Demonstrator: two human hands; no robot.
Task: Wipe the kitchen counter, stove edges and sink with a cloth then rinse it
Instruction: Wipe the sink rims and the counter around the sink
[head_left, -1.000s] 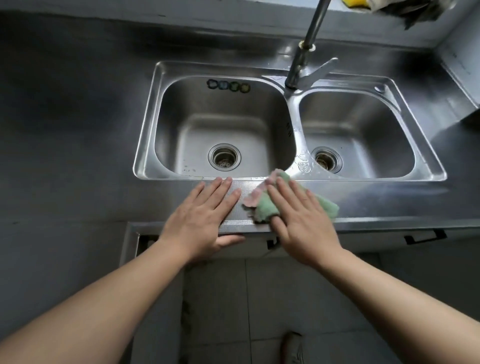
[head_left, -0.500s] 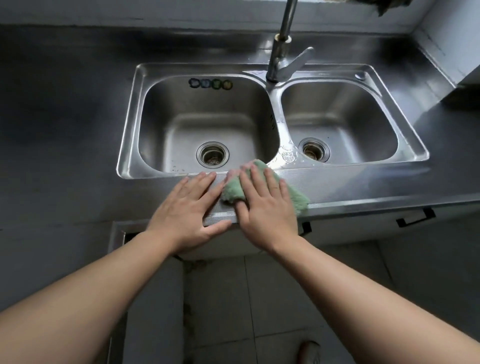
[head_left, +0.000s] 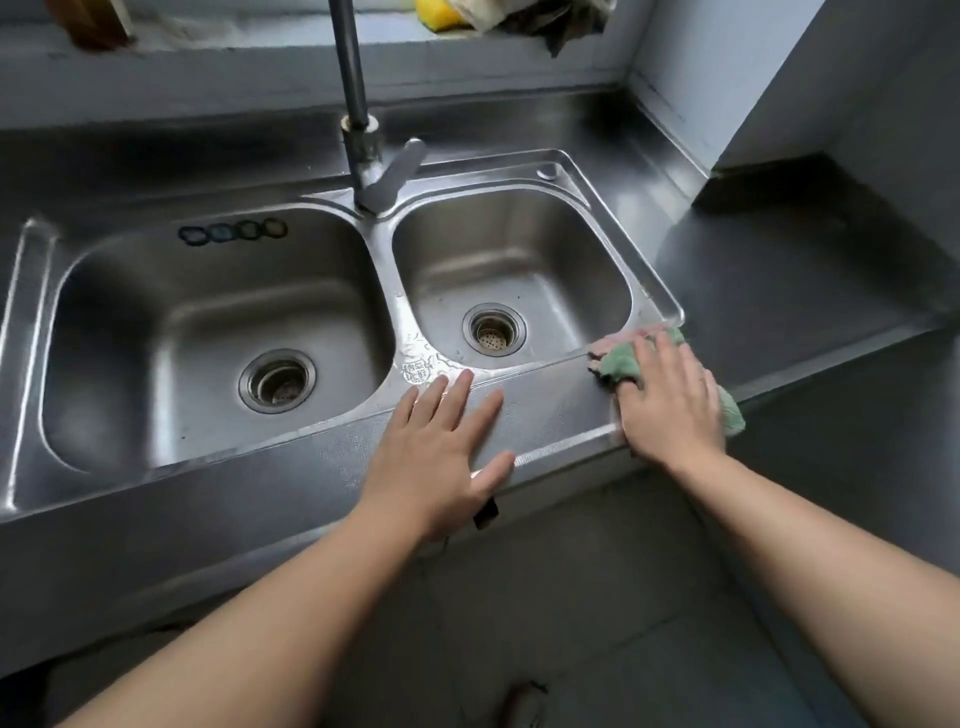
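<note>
A green and pink cloth (head_left: 618, 362) lies on the steel counter (head_left: 779, 291) at the front right corner of the double sink (head_left: 670, 306). My right hand (head_left: 670, 400) presses flat on the cloth, fingers pointing away from me and covering most of it. My left hand (head_left: 441, 452) rests flat on the front counter strip below the divider between the two basins, fingers spread, holding nothing. Both basins are bare steel, each with a round drain.
A tall faucet (head_left: 358, 124) with a lever stands behind the divider. On the back ledge sit a yellow sponge (head_left: 436, 15) and crumpled rags (head_left: 550, 21). A wall corner (head_left: 779, 104) bounds the counter at right. Tiled floor lies below the counter edge.
My right hand has slid the cloth to the right along the front counter strip, from beside the left hand to the sink's right corner. The left hand stays flat on the strip.
</note>
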